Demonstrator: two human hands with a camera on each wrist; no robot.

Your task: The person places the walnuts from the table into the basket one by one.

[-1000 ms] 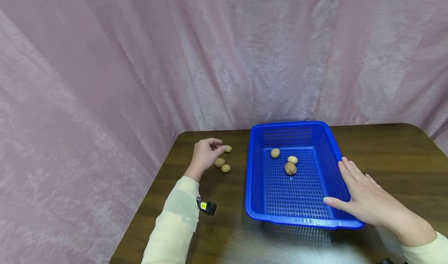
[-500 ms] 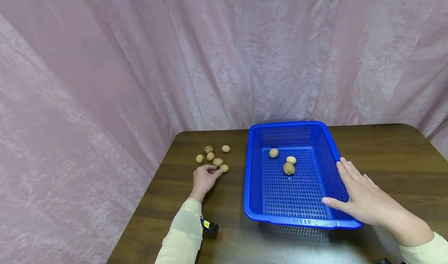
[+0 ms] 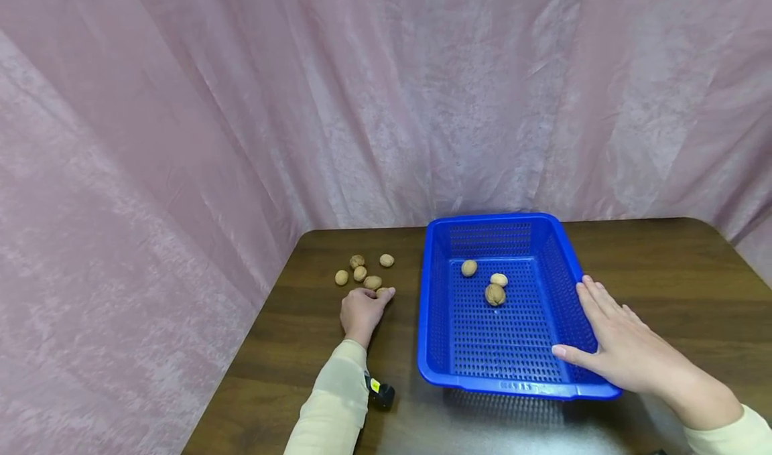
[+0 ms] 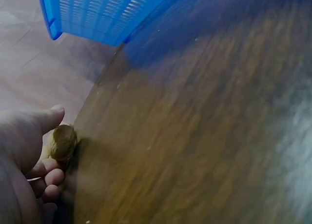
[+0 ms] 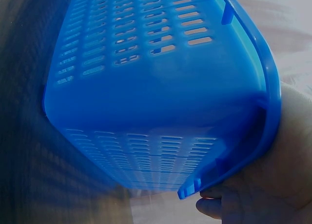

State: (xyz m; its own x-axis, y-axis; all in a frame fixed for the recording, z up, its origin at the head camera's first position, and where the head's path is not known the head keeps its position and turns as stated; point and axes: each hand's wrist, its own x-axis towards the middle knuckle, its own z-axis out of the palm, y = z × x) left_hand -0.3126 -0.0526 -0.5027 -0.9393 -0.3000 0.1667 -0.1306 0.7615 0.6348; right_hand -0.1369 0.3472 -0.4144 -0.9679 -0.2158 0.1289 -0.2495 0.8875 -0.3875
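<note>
Walnuts, round and tan — three inside one blue perforated plastic basket, six left of it, one of these pinched by the left hand. Right hand rests wide on its rim.

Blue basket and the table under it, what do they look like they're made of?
Blue basket: probably molded plastic, semi-glossy; it is smooth, evenly coloured and regularly slotted. Table: wood or wood-look laminate, somewhat shiny; it shows brown streaky grain and pale glare, but which one stays unclear.
</note>
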